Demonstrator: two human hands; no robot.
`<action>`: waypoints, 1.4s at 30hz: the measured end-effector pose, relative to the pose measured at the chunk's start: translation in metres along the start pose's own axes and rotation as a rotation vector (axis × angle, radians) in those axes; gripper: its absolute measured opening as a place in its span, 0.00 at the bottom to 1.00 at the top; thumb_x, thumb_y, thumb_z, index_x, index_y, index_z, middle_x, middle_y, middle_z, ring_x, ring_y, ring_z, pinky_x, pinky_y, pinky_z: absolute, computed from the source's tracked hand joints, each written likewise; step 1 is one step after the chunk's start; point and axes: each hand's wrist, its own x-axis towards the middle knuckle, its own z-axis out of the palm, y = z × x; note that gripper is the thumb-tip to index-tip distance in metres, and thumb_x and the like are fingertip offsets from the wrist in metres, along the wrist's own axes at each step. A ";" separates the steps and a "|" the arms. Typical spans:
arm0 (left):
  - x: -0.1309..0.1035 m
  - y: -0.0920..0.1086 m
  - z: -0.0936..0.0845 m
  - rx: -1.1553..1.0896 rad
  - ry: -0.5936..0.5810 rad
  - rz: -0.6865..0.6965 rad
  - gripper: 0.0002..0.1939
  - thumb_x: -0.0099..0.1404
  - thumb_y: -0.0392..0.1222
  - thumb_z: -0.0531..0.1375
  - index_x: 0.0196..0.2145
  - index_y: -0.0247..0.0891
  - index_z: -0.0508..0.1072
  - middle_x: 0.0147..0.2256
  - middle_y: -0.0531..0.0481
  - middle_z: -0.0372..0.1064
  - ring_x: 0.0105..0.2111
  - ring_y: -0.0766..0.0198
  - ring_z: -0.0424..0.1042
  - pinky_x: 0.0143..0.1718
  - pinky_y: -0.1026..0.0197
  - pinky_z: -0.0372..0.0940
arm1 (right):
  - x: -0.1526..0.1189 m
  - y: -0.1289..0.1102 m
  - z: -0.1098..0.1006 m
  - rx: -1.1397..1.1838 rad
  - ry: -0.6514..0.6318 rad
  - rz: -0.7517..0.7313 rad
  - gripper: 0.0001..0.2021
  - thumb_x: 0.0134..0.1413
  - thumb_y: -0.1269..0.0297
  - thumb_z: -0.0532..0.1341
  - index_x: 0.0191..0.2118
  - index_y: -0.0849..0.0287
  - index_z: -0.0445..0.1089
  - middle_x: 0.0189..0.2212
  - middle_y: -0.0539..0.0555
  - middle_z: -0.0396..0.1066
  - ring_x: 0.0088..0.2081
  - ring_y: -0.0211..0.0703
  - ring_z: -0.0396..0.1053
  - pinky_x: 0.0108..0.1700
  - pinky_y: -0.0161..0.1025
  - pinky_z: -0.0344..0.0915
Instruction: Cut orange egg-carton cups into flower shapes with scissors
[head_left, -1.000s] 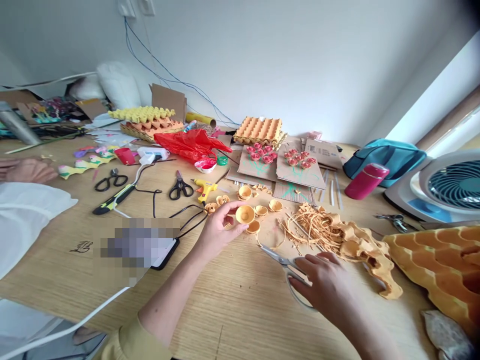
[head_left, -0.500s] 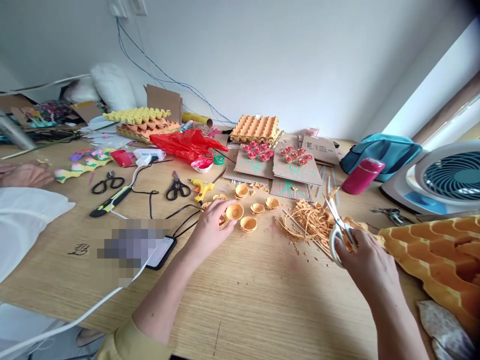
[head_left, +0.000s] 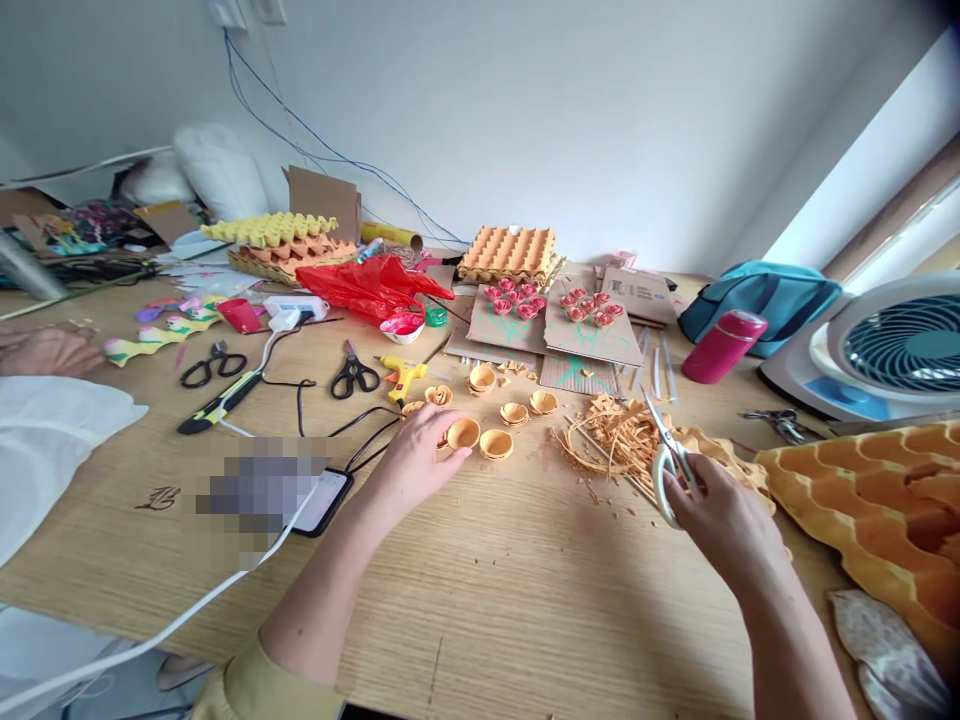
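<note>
Thumb and fingers of my left hand [head_left: 427,450] are round a small orange cardboard cup [head_left: 463,434], low over the table beside another cup [head_left: 496,445]. Several similar cups [head_left: 514,414] stand just behind it. On the right, my right hand [head_left: 716,500] holds white-handled scissors [head_left: 670,450], their blades pointing up and slightly apart. Beneath and behind the blades lies a heap of orange cardboard strips [head_left: 619,440]. A yellow glue gun [head_left: 403,375] rests left of the cups.
An orange egg tray [head_left: 847,480] is at the right, near a pink bottle [head_left: 725,346] and a fan [head_left: 900,340]. Black scissors [head_left: 355,372] and a phone [head_left: 324,503] lie left. Flower-decorated cardboard [head_left: 592,335] lies behind. Another person's hand [head_left: 52,350] is at far left.
My left hand has lowered the cup slightly, to beside the other cups. My right hand has shifted a little left with the scissors.
</note>
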 end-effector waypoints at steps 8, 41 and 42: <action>-0.015 -0.002 -0.002 0.044 -0.211 0.009 0.13 0.60 0.38 0.63 0.44 0.40 0.74 0.45 0.45 0.71 0.43 0.54 0.73 0.48 0.53 0.67 | 0.004 0.005 0.008 -0.090 0.065 0.074 0.27 0.58 0.41 0.49 0.50 0.58 0.67 0.47 0.66 0.73 0.51 0.66 0.70 0.48 0.59 0.63; -0.005 0.001 0.001 -0.007 -0.069 -0.015 0.10 0.67 0.34 0.55 0.43 0.39 0.74 0.43 0.46 0.71 0.40 0.58 0.73 0.45 0.55 0.67 | -0.016 -0.022 0.020 0.758 0.129 -0.172 0.15 0.60 0.50 0.57 0.45 0.54 0.68 0.29 0.51 0.68 0.30 0.43 0.66 0.26 0.34 0.62; -0.004 0.003 0.005 -0.012 -0.068 0.019 0.10 0.67 0.34 0.56 0.43 0.39 0.74 0.43 0.46 0.71 0.42 0.58 0.72 0.47 0.54 0.66 | -0.019 -0.026 0.021 0.760 0.109 -0.196 0.14 0.61 0.51 0.57 0.44 0.54 0.68 0.29 0.51 0.67 0.30 0.43 0.66 0.25 0.33 0.61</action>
